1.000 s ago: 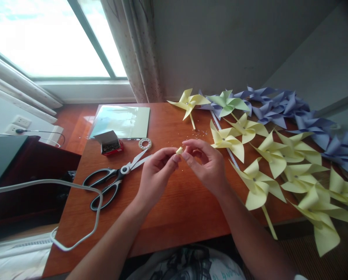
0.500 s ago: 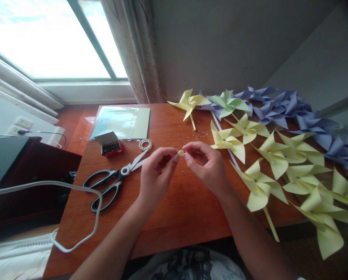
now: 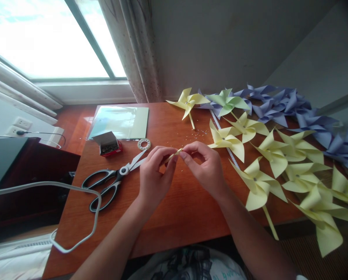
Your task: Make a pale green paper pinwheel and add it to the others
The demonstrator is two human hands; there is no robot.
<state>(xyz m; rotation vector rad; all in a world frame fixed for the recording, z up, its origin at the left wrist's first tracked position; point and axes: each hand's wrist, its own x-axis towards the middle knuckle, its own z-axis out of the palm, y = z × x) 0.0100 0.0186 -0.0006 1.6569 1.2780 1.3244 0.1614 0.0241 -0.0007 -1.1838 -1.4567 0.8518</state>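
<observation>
While both hands pinch it, my left hand (image 3: pixel 155 175) and right hand (image 3: pixel 204 169) hold the paper stick (image 3: pixel 173 156) running left-right between fingertips.

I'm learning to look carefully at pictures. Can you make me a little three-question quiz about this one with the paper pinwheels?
1. True or false: the scissors lie on the table left of both hands.
2. What do the left hand and right hand pinch between them?
A. a small pale yellow paper piece
B. a tape roll
C. a blue pinwheel
3. Which colour are the pinwheels farthest back on the right?

Key: 1 true. 2 A. 3 blue.
</observation>
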